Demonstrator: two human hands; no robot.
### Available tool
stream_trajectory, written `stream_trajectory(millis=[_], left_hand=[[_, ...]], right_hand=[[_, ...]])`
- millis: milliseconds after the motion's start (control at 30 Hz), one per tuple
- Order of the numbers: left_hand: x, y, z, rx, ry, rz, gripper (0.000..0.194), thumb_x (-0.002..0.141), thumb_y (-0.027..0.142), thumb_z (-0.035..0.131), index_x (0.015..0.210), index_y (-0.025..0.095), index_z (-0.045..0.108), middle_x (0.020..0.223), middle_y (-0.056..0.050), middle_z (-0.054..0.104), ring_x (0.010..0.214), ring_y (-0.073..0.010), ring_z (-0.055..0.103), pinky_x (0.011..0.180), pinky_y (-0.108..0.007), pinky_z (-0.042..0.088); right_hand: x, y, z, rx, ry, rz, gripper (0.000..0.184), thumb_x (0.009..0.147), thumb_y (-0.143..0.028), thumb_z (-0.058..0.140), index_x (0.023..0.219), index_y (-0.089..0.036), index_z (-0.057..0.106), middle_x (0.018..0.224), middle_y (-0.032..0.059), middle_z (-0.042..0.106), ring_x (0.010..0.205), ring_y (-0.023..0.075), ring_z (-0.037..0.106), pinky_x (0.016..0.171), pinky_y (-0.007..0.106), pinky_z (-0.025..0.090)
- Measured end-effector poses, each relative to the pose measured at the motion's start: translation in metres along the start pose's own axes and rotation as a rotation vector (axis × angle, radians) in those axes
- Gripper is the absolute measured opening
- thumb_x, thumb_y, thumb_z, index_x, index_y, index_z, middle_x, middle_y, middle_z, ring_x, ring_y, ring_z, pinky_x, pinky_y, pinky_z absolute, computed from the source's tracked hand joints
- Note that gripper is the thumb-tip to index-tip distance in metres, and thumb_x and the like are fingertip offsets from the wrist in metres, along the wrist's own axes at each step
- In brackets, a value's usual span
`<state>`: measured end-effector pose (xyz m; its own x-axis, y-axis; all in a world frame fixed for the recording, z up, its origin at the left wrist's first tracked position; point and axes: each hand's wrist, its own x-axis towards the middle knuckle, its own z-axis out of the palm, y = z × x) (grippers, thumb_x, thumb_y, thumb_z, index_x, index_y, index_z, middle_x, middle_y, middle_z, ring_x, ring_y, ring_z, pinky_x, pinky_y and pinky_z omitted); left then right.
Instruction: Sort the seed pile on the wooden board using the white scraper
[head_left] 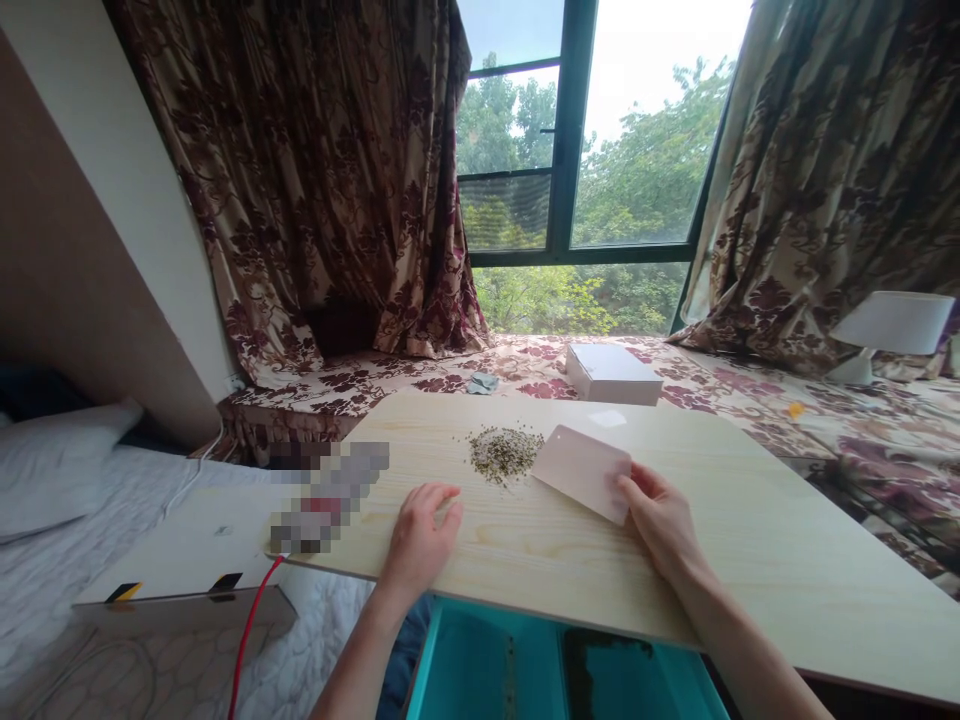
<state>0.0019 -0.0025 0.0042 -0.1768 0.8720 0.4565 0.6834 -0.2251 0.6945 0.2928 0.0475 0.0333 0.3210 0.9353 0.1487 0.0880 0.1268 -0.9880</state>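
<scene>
My right hand (661, 515) pinches the right end of a flat white plastic scraper (585, 470), thumb on top. The scraper's far left corner reaches the right side of a loose pile of small green and whitish grains (502, 453). Whether it touches the grains, I cannot tell. My left hand (425, 530) rests by the table's near edge, nearer to me than the pile, with nothing in it and the thumb apart from the fingers. All of this is on a pale wood-grain table (525, 550).
Below the near edge sits a turquoise divided container (472, 650), with dark matter in its right part. A blurred-out object (330, 500) with a red cable (251, 625) lies at the left. A white box (615, 375) and a grey cloth (482, 383) stand beyond the table.
</scene>
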Motion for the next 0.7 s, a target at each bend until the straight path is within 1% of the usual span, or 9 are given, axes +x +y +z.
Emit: stream_trajectory(millis=[167, 267, 367, 433, 567, 700], left_hand=[[0.000, 0.001, 0.000, 0.003, 0.005, 0.014, 0.022, 0.083, 0.027, 0.051, 0.092, 0.018, 0.068, 0.100, -0.008, 0.071, 0.102, -0.0225, 0.061, 0.097, -0.043, 0.047], [0.000, 0.001, 0.000, 0.005, 0.005, 0.013, 0.022, 0.082, 0.027, 0.051, 0.093, 0.018, 0.068, 0.101, -0.008, 0.071, 0.102, -0.0228, 0.061, 0.097, -0.043, 0.047], [0.000, 0.001, -0.001, 0.003, 0.000, 0.008, 0.023, 0.083, 0.028, 0.051, 0.093, 0.019, 0.068, 0.101, -0.007, 0.071, 0.103, -0.0228, 0.061, 0.097, -0.043, 0.047], [0.000, 0.000, -0.001, 0.003, -0.004, 0.006, 0.023, 0.083, 0.028, 0.050, 0.094, 0.019, 0.068, 0.102, -0.007, 0.070, 0.103, -0.0227, 0.061, 0.097, -0.043, 0.047], [0.000, -0.001, -0.001, 0.007, -0.005, 0.010, 0.023, 0.083, 0.028, 0.051, 0.094, 0.019, 0.068, 0.102, -0.007, 0.070, 0.103, -0.0228, 0.061, 0.098, -0.043, 0.047], [0.000, -0.001, 0.000, 0.009, 0.006, 0.020, 0.022, 0.083, 0.027, 0.051, 0.093, 0.019, 0.068, 0.100, -0.007, 0.071, 0.102, -0.0227, 0.061, 0.097, -0.043, 0.047]], right_hand=[[-0.002, -0.002, 0.001, -0.057, -0.029, -0.034, 0.036, 0.066, -0.035, 0.063, 0.095, -0.016, 0.074, 0.098, 0.0082, 0.076, 0.089, 0.0271, 0.070, 0.070, 0.033, 0.056], [-0.003, -0.004, 0.001, -0.039, -0.079, -0.045, 0.034, 0.064, -0.035, 0.065, 0.091, -0.017, 0.075, 0.098, 0.0081, 0.076, 0.088, 0.0273, 0.070, 0.068, 0.032, 0.056], [-0.004, -0.006, 0.000, -0.020, -0.144, -0.026, 0.034, 0.062, -0.037, 0.068, 0.088, -0.017, 0.075, 0.093, 0.0084, 0.077, 0.081, 0.0265, 0.071, 0.061, 0.031, 0.056], [-0.004, -0.008, -0.001, -0.011, -0.155, -0.009, 0.035, 0.061, -0.038, 0.071, 0.088, -0.016, 0.075, 0.091, 0.0091, 0.077, 0.077, 0.0259, 0.071, 0.059, 0.030, 0.055], [-0.002, -0.011, 0.001, -0.018, -0.130, -0.006, 0.036, 0.062, -0.040, 0.072, 0.089, -0.016, 0.075, 0.089, 0.0095, 0.077, 0.077, 0.0249, 0.070, 0.058, 0.029, 0.055], [-0.004, -0.014, 0.009, -0.029, -0.201, 0.003, 0.032, 0.064, -0.040, 0.069, 0.084, -0.016, 0.076, 0.079, 0.0078, 0.076, 0.078, 0.0248, 0.069, 0.058, 0.029, 0.054]])
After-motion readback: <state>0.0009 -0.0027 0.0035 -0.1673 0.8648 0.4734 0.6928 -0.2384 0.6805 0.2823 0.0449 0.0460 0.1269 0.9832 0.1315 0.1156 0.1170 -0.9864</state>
